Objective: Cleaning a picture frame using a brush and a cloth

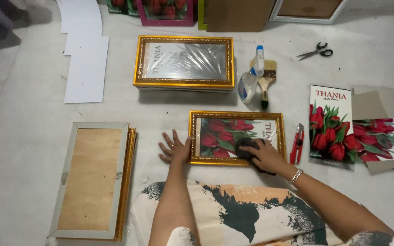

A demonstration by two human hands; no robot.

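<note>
Silver wristwatch, patterned garment

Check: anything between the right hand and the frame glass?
Yes. A dark cloth lies under the right hand, between the palm and the glass of the gold frame. The left hand rests bare against the frame's left edge.

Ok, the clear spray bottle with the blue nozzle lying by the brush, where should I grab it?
Grip the clear spray bottle around its narrow neck below the blue nozzle, coming from above; it lies on the floor, leaning against the paintbrush.
</note>
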